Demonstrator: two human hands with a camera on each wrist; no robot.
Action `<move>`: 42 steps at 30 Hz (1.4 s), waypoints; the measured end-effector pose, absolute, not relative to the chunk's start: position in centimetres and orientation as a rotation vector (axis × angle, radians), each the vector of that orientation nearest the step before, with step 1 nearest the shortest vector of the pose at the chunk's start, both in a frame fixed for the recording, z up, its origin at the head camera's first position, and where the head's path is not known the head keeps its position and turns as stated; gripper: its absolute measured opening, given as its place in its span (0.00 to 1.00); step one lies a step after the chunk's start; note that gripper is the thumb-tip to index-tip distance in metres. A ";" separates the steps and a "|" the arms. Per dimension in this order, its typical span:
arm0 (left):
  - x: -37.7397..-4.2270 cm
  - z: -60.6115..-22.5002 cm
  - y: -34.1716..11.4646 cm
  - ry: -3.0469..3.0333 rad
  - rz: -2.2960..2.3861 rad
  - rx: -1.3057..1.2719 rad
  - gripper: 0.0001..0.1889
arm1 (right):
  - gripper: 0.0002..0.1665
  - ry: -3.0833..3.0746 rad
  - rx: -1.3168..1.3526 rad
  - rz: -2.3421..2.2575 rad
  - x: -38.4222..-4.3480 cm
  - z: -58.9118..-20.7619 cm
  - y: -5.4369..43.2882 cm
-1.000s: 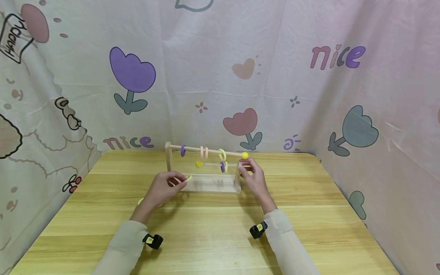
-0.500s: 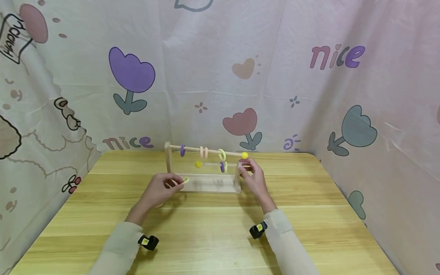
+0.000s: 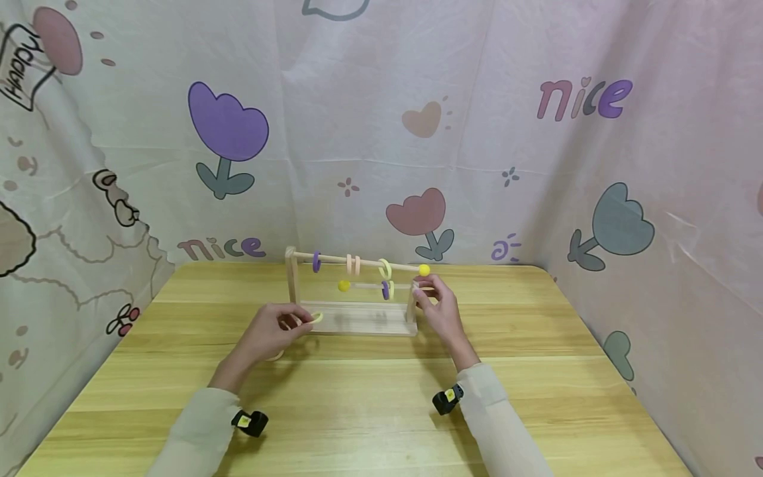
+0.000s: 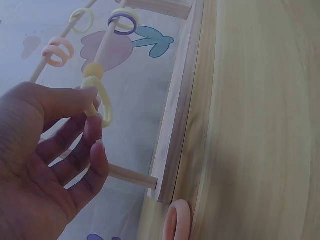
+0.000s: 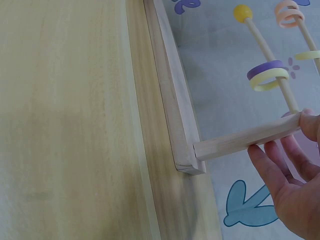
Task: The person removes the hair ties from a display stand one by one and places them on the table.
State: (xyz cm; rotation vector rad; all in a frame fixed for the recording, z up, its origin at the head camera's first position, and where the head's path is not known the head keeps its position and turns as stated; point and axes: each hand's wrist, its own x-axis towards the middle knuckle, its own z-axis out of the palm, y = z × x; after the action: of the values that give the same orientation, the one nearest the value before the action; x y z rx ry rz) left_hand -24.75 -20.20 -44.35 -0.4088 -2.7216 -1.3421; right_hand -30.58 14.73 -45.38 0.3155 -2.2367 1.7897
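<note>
My left hand (image 3: 271, 332) pinches a pale yellow ring (image 4: 106, 102) between thumb and fingertips. In the left wrist view the ring overlaps the yellow ball (image 4: 93, 70) ending the lower rod. My right hand (image 3: 441, 311) grips the top of the right post (image 5: 240, 141) of a wooden stand (image 3: 363, 319). That lower rod carries a purple ring (image 5: 265, 68) and a pale yellow ring (image 5: 269, 86). On the upper rod (image 3: 336, 258) hang a purple ring (image 3: 316, 262), two peach rings (image 3: 354, 265) and pale yellow ringwork (image 3: 385, 268); a yellow ball (image 3: 424, 269) caps its right end.
A peach ring (image 4: 177, 222) lies on the wooden table (image 3: 369, 411) by the stand's left end, partly behind my left hand in the head view. The left post (image 3: 292, 275) rises there. A patterned cloth (image 3: 334, 119) hangs behind the table.
My left hand has moved left and slightly down with the pale yellow ring, farther from the lower rod's ball in the head view. The right hand and stand have stayed put.
</note>
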 end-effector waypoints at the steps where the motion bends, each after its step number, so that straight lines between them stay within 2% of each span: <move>1: -24.8 -44.3 -20.3 -2.728 -1.337 -0.411 0.04 | 0.12 -2.235 0.317 1.789 -30.6 -45.4 14.7; 34: -24.4 -44.8 -22.9 -2.766 -1.273 -0.506 0.03 | 0.15 -2.287 0.286 1.771 -30.0 -44.2 14.4; 42: -24.3 -44.9 -23.4 -2.784 -1.269 -0.529 0.04 | 0.14 -2.268 0.276 1.787 -30.4 -45.1 14.6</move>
State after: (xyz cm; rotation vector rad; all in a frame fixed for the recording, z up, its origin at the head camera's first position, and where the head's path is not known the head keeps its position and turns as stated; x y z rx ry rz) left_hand -24.32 -23.38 -44.93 -0.5287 -2.7838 -1.2690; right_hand -30.45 14.64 -45.07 0.2757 -2.2682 1.7874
